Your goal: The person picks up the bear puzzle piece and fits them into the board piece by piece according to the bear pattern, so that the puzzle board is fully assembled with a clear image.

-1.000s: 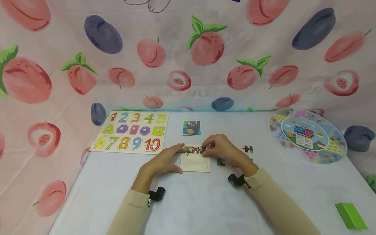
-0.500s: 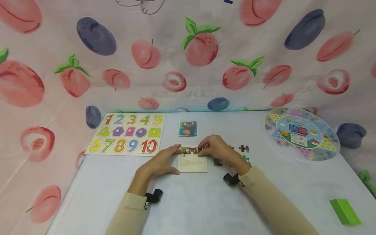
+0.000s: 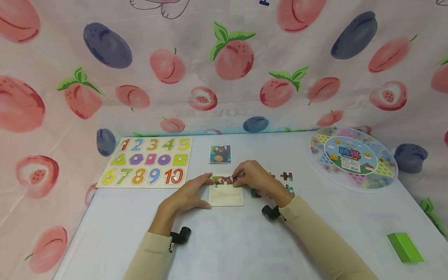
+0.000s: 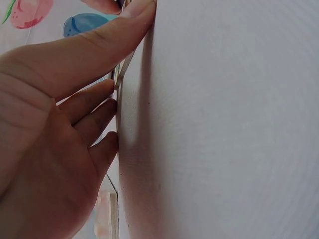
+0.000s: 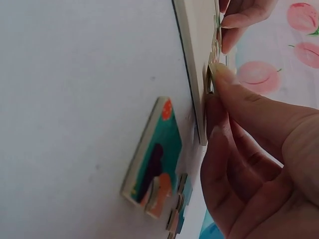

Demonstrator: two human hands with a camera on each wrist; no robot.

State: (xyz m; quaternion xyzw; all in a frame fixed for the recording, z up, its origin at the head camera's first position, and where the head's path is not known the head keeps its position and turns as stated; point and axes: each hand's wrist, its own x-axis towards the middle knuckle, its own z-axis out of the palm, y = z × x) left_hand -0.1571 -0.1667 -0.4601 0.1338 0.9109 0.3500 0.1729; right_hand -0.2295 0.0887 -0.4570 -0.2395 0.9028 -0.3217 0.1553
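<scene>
A shallow wooden puzzle tray lies mid-table, with joined bear-picture pieces along its far side. My left hand spans the tray's left side, thumb at the near corner and fingertips at the far one. In the right wrist view, thumb and forefinger of my right hand pinch a puzzle piece edge-on, at the right end of the joined row. The fingers mostly hide that piece. Loose jigsaw pieces lie right of the tray, some behind the right forearm; one teal piece shows close up.
Behind the tray lies a bear picture card. A number-and-shape board sits at the back left, and a round Chinese checkers set at the back right. A green block is near the right edge. A fruit-print cloth hangs behind.
The whole head view has shifted slightly, so things appear farther left. Both hands keep their places at the tray, the right still pinching the piece at the row's right end.
</scene>
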